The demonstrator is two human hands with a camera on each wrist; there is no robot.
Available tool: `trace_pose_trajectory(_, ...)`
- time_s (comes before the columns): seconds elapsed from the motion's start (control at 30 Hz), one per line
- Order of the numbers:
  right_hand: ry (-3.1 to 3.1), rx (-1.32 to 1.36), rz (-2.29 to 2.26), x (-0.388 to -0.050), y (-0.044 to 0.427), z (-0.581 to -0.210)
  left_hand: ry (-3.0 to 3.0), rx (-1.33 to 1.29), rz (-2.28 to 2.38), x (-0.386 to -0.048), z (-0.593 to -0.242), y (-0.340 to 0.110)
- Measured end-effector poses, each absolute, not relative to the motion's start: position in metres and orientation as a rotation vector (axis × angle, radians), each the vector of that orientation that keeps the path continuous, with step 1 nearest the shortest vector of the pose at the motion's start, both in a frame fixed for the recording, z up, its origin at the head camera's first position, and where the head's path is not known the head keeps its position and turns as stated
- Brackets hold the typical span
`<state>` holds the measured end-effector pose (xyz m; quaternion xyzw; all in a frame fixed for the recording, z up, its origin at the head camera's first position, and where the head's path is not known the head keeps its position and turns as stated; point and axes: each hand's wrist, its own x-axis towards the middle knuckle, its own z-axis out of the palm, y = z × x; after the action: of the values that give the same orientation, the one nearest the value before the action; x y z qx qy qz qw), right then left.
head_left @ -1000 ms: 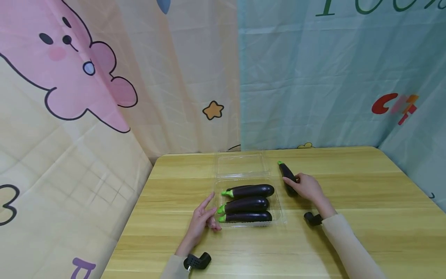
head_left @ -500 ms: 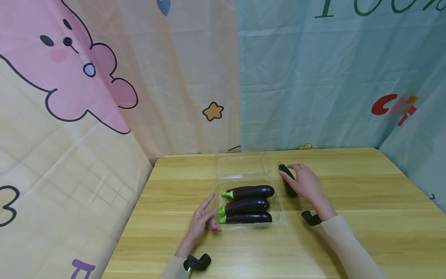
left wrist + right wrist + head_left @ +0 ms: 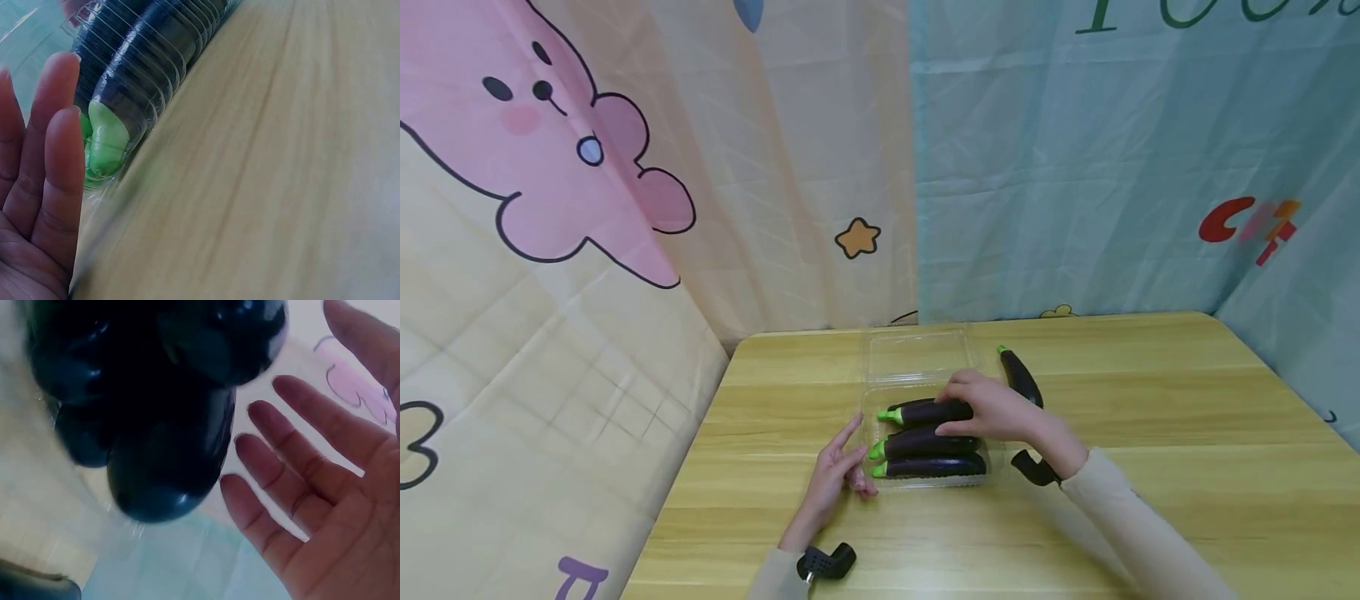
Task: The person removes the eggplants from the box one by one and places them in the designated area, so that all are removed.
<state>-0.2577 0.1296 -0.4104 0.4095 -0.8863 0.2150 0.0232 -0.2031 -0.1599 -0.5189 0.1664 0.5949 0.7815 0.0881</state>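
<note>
Several dark purple eggplants (image 3: 931, 467) with green stems lie in a clear plastic clamshell box (image 3: 995, 477). My left hand (image 3: 831, 475) rests at the box's left side, fingers extended beside the stems; its fingers (image 3: 62, 156) show straight in the left wrist view. Over the right ends of the upper eggplants (image 3: 169, 462) hovers my right hand (image 3: 988, 408), thumb and fingers spread around the back one. In the right wrist view its fingers (image 3: 281, 437) stand relaxed; contact cannot be made out. Another eggplant (image 3: 1019, 377) lies on the table right of the box, partly behind the right hand.
The box's clear lid (image 3: 917, 354) lies folded back behind it. A wooden table (image 3: 1187, 400) carries everything, with a printed curtain (image 3: 1037, 167) along its back edge. Black wrist cameras (image 3: 826, 562) sit on both wrists.
My right hand has let go of the loose eggplant beside the box and moved left over the eggplants inside. That eggplant stays on the table. The left hand has not moved.
</note>
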Motion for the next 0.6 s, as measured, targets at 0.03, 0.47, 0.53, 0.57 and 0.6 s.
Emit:
trace_pose_trajectory(0.03,-2.739,1.287,0.628,-0.258,0.127,-0.412,1.773,0.498,2.323,-0.203,-0.519,-0.16)
trace_pose_trajectory(0.47,-2.753,1.323,0.421,-0.257,0.112,-0.416,1.761,0.479,2.327,-0.204,-0.517,-0.16)
trace_pose_trajectory(0.53,-2.762,1.317,0.399,-0.257,0.112,-0.417,1.76,0.462,2.325,-0.203,-0.517,-0.16)
trace_pose_trajectory(0.57,-2.76,1.317,0.39,-0.256,0.111,-0.417,1.76,0.455,2.324,-0.203,-0.517,-0.16)
trace_pose_trajectory(0.6,-2.761,1.314,0.382,-0.256,0.111,-0.418,1.761,0.448,2.324,-0.203,-0.517,-0.16)
